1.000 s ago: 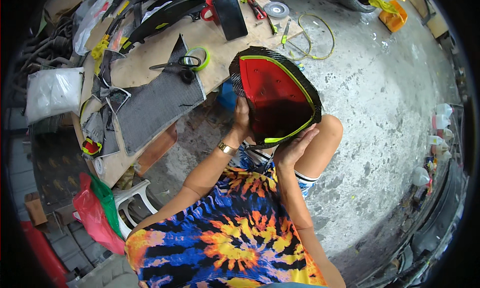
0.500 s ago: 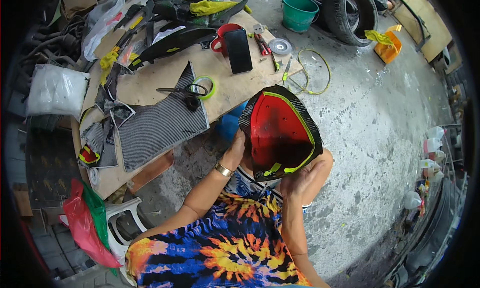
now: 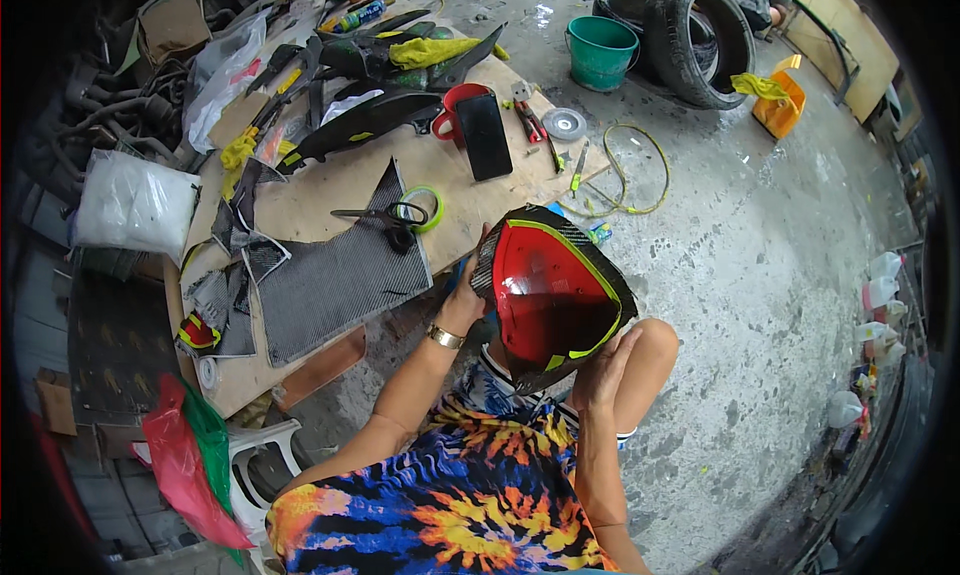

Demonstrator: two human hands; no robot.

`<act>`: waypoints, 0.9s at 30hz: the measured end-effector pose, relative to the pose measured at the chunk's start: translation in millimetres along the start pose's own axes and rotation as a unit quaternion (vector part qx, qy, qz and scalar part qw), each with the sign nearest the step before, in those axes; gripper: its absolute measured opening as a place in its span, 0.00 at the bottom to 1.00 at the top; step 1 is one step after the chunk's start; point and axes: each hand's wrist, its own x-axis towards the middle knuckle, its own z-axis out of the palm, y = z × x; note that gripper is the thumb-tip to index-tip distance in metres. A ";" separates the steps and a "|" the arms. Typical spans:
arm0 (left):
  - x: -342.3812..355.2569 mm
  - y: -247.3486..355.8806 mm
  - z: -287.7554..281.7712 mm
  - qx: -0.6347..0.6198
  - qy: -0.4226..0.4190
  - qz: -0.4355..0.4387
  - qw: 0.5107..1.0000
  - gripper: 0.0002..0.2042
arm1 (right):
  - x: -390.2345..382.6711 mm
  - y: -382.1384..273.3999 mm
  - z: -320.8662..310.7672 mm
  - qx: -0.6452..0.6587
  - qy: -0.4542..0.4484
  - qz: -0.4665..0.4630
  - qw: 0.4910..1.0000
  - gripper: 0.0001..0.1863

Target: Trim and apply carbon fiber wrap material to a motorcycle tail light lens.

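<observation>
Over my lap I hold a curved, triangular red shell (image 3: 545,283) with its hollow side up, bordered by yellow-green tape and dark woven carbon-fibre cloth. My left hand (image 3: 466,297) grips its left edge, with the fingers partly hidden beneath. Along the lower right edge, my right hand (image 3: 604,367) presses with its fingers together. On the wooden table to the left lies a cut sheet of grey carbon-fibre cloth (image 3: 335,285). Black scissors (image 3: 398,237) rest across it beside a roll of yellow-green tape (image 3: 424,209).
A phone (image 3: 487,140) leans on a red mug (image 3: 462,103) on the table (image 3: 345,175). Pliers (image 3: 528,123), a grey disc (image 3: 564,124) and a knife (image 3: 579,168) lie near its edge. Beyond stand a green bucket (image 3: 602,55) and a tyre (image 3: 697,45). A plastic chair (image 3: 262,445) is at left.
The red shell has tilted in my hands, and its far edge has dropped in the picture. My right hand has slid slightly along the lower right edge. The whole view has shifted a little.
</observation>
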 end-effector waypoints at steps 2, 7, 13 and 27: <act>-15.4 19.4 23.4 0.226 -0.049 0.191 0.954 0.26 | -0.3 -0.1 -1.3 -0.039 -0.010 -0.019 0.999 0.41; -15.7 16.2 24.3 0.459 0.083 0.235 0.853 0.28 | 4.1 2.6 2.8 -0.054 0.027 -0.040 0.997 0.42; 6.7 4.5 2.3 -0.041 -0.038 -0.017 0.998 0.35 | 9.7 23.6 -23.0 -0.088 0.015 -0.101 0.991 0.40; -7.5 4.8 20.0 0.232 -0.117 0.228 0.938 0.35 | 19.8 0.3 -15.3 -0.097 0.000 -0.108 0.989 0.37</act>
